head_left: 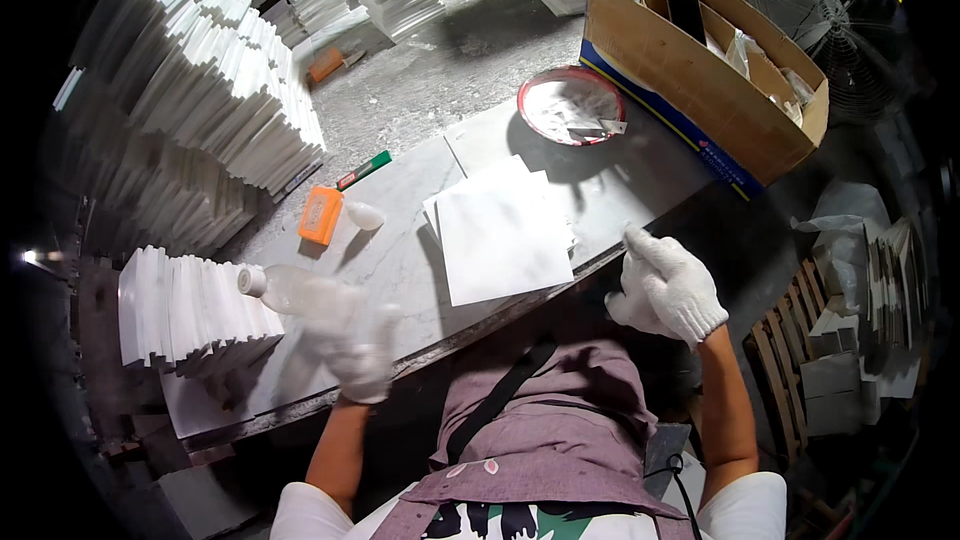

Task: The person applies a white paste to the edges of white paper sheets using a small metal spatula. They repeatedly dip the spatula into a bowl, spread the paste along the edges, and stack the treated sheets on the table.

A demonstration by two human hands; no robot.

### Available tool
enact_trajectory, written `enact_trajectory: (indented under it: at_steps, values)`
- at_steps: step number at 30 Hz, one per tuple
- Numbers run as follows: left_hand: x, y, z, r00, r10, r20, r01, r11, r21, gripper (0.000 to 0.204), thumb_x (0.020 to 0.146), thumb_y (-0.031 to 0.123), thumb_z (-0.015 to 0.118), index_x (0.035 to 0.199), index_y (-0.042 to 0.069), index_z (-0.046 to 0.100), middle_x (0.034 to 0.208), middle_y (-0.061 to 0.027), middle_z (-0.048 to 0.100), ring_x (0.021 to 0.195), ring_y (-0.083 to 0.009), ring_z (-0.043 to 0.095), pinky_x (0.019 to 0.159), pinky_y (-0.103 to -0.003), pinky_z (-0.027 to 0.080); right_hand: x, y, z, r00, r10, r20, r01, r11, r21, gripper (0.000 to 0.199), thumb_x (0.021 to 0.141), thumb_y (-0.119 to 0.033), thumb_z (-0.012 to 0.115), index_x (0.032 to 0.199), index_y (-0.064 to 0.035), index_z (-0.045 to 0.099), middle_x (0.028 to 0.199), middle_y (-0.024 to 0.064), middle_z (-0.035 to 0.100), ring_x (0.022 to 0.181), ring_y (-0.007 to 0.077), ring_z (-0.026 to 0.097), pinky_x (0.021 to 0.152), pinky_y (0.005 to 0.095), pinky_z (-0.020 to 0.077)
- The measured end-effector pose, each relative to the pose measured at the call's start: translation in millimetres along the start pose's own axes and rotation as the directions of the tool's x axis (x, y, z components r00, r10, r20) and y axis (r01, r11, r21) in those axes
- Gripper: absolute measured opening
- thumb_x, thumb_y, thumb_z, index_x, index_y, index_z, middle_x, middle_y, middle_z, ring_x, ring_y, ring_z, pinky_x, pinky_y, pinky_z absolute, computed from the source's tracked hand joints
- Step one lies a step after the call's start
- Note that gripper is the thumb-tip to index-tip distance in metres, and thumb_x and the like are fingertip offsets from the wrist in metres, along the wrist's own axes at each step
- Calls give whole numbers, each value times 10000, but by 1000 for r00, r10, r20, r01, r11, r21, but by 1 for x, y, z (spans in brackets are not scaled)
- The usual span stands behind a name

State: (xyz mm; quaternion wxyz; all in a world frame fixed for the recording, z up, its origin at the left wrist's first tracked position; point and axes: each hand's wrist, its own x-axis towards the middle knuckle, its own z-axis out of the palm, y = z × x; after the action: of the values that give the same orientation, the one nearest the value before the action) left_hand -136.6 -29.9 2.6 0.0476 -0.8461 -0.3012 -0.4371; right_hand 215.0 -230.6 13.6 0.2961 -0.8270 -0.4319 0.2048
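Both my hands wear white knit gloves. My left hand (358, 352), smeared by motion, grips a clear plastic bottle (312, 298) with a white cap, tilted over the table's left part. My right hand (668, 288) hovers off the table's front edge, fingers loosely bent and thumb apart, with nothing visible in it. Between the hands lies a small stack of white square tiles (505, 245), its sheets turned unevenly. Left of the stack are an orange block (320, 216), a small translucent white piece (364, 216) and a green stick-like item (364, 170).
A red-rimmed bowl (545, 135) of white material holds a flat blade. Behind it stands a cardboard box (690, 70) with a dark phone. Tall tile stacks (210, 70) line the left and back; a shorter tile row (190, 305) stands at left. A fan (815, 15) is at far right.
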Motion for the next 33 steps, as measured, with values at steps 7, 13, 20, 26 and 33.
enact_trajectory:
  at_steps: [7, 13, 20, 26, 33]
  values:
    - [2, -78, -42, 797, -564, -213, 537, 825, -175, 762, 842, 256, 788, 1414, 5, 351, 1416, -146, 402, 1315, -251, 405, 1123, -394, 320, -6, 1, 45, 993, 110, -37, -66, 798, 600, 528, 915, -184, 627, 1385, 20, 498, 1351, 186, 579, 1235, 244, 567, 1058, 311, 412]
    - [-51, -138, -2, 715, -698, 36, 576, 560, -596, 837, 759, 196, 859, 1420, 33, 372, 1316, -109, 536, 1208, -243, 519, 1082, -373, 386, -17, 9, 44, 985, 148, -90, -73, 825, 560, 395, 896, -179, 626, 1254, -12, 629, 1189, 141, 666, 1120, 241, 627, 982, 317, 462]
    - [-25, -87, 21, 833, -550, 58, 543, 793, -278, 866, 710, 246, 895, 1399, 24, 419, 1273, -91, 565, 1149, -221, 551, 1013, -343, 447, -30, 33, 53, 976, 203, -74, -128, 819, 559, 399, 897, -168, 623, 1263, -9, 623, 1206, 142, 661, 1136, 244, 622, 999, 318, 454]
    - [41, -18, 38, 919, -148, 365, 178, 983, -51, 928, 623, 314, 888, 1415, 138, 436, 1156, -126, 592, 1051, -331, 590, 906, -448, 491, -29, 27, 56, 977, 197, -80, -115, 808, 578, 395, 902, -171, 623, 1263, -11, 624, 1207, 140, 661, 1135, 244, 623, 998, 314, 454]
    - [93, 24, 65, 820, 79, 567, -132, 990, 53, 908, 574, 243, 887, 1384, 163, 484, 1070, -115, 608, 983, -324, 593, 862, -436, 490, -33, 34, 51, 972, 206, -110, -117, 838, 533, 393, 891, -171, 627, 1254, -23, 635, 1191, 138, 669, 1117, 246, 633, 986, 317, 464]
